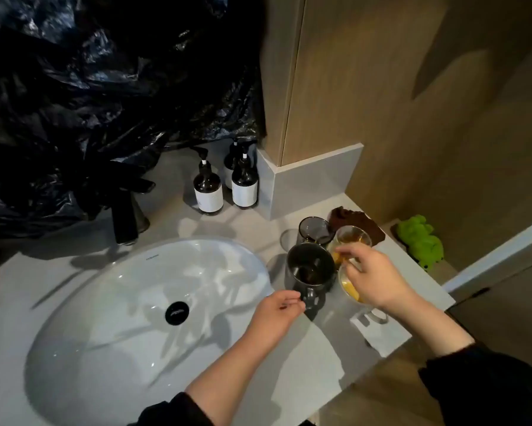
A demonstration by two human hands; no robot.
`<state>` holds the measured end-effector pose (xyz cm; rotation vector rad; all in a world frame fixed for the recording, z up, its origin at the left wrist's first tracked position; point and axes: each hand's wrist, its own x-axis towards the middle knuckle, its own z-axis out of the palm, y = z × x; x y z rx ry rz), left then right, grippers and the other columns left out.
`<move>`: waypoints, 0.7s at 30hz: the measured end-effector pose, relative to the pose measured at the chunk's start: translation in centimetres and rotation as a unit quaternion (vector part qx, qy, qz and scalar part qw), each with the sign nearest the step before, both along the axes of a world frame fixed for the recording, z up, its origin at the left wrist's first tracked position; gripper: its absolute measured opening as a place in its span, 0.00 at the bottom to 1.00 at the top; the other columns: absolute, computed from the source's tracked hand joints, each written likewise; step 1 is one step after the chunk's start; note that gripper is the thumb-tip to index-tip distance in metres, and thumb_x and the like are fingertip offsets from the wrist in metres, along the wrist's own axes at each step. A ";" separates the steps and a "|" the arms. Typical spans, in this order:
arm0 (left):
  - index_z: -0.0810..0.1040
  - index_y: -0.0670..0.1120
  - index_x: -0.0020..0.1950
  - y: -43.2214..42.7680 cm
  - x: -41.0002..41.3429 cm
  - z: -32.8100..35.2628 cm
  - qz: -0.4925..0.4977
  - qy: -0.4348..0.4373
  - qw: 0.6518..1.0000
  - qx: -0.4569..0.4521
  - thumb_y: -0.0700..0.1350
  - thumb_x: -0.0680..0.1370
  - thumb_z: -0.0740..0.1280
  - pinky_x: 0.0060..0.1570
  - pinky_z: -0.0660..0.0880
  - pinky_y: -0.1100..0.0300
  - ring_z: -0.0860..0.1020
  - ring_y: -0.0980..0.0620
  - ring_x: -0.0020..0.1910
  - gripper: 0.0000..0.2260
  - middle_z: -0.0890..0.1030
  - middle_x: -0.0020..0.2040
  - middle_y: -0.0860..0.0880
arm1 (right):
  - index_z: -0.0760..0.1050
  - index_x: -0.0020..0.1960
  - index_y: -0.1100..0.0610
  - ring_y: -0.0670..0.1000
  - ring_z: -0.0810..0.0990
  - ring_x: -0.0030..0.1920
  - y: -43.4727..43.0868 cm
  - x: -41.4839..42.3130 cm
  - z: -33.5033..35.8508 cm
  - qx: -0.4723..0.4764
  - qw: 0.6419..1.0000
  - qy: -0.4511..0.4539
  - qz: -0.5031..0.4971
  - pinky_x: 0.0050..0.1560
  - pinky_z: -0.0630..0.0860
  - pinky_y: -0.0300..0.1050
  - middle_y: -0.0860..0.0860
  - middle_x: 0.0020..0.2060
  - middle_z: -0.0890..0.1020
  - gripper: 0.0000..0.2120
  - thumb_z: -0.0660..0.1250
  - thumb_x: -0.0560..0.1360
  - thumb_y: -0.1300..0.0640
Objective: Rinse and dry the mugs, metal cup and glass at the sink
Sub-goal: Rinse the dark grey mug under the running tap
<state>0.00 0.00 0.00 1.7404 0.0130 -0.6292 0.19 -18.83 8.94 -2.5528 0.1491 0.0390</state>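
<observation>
Head view only: the cups stand together on the surface (227, 229), just to the right of the sink (105, 348). My left grip (277, 309) pinches the handle of the metal cup (307, 269). My right grip (372, 272) hangs with curled fingers over a glass mug (349, 290) with yellow liquid inside; I cannot tell if it holds it. I judge the rinsing is hardly begun, and all the drying is left.

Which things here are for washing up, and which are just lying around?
For the job: sink, black tap, dark mug, smoky glass cup, clear glass, glass mug, brown cloth (probably for drying).
Just lying about: three pump bottles, green toy frog, black plastic sheet.
</observation>
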 end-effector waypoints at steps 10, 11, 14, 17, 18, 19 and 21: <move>0.78 0.45 0.34 -3.4 -0.7 0.8 0.072 -0.052 0.995 0.050 0.47 0.75 0.70 0.36 0.66 0.69 0.72 0.60 0.32 0.12 0.76 0.32 0.50 | 0.72 0.67 0.55 0.55 0.80 0.55 2.1 2.5 -0.7 -0.081 0.996 0.037 0.032 0.51 0.76 0.45 0.54 0.56 0.81 0.19 0.61 0.77 0.59; 0.72 0.45 0.29 -3.6 -0.9 0.9 0.072 -0.057 0.995 0.050 0.45 0.77 0.69 0.32 0.63 0.68 0.68 0.59 0.28 0.16 0.70 0.28 0.50 | 0.72 0.67 0.55 0.55 0.80 0.54 2.3 2.6 -0.8 -0.084 0.995 0.037 0.028 0.51 0.77 0.47 0.55 0.56 0.81 0.19 0.61 0.77 0.59; 0.76 0.39 0.34 -2.8 -1.0 1.2 0.080 -0.049 0.994 0.048 0.44 0.79 0.65 0.34 0.65 0.68 0.70 0.57 0.31 0.15 0.72 0.31 0.47 | 0.72 0.66 0.55 0.55 0.81 0.51 3.1 2.8 -0.7 -0.090 0.995 0.048 0.023 0.48 0.78 0.47 0.54 0.53 0.82 0.18 0.61 0.77 0.58; 0.80 0.40 0.38 0.0 -0.3 1.3 0.109 -0.060 0.992 0.037 0.42 0.78 0.65 0.38 0.67 0.64 0.73 0.54 0.35 0.11 0.78 0.35 0.45 | 0.71 0.66 0.54 0.54 0.80 0.48 4.7 3.1 -0.5 -0.080 0.994 0.066 0.032 0.45 0.77 0.45 0.54 0.51 0.82 0.18 0.61 0.76 0.58; 0.80 0.44 0.37 1.1 0.0 1.5 0.114 -0.067 0.991 0.037 0.41 0.78 0.66 0.38 0.68 0.64 0.74 0.54 0.35 0.11 0.79 0.35 0.45 | 0.71 0.66 0.54 0.53 0.80 0.49 5.5 3.3 -0.5 -0.068 0.994 0.076 0.037 0.45 0.75 0.44 0.53 0.51 0.82 0.19 0.61 0.76 0.58; 0.80 0.46 0.35 2.2 0.2 1.7 0.118 -0.073 0.990 0.036 0.40 0.78 0.66 0.39 0.69 0.63 0.75 0.55 0.35 0.11 0.81 0.36 0.46 | 0.70 0.67 0.54 0.52 0.80 0.50 6.4 3.5 -0.6 -0.047 0.995 0.080 0.042 0.47 0.75 0.44 0.53 0.53 0.82 0.19 0.62 0.76 0.58; 0.81 0.48 0.35 4.8 0.3 2.2 0.133 -0.081 0.987 0.031 0.39 0.77 0.66 0.41 0.71 0.64 0.77 0.59 0.36 0.12 0.82 0.36 0.51 | 0.70 0.68 0.54 0.53 0.79 0.56 8.5 4.1 -0.8 0.012 0.995 0.086 0.046 0.56 0.75 0.47 0.54 0.57 0.81 0.20 0.62 0.76 0.59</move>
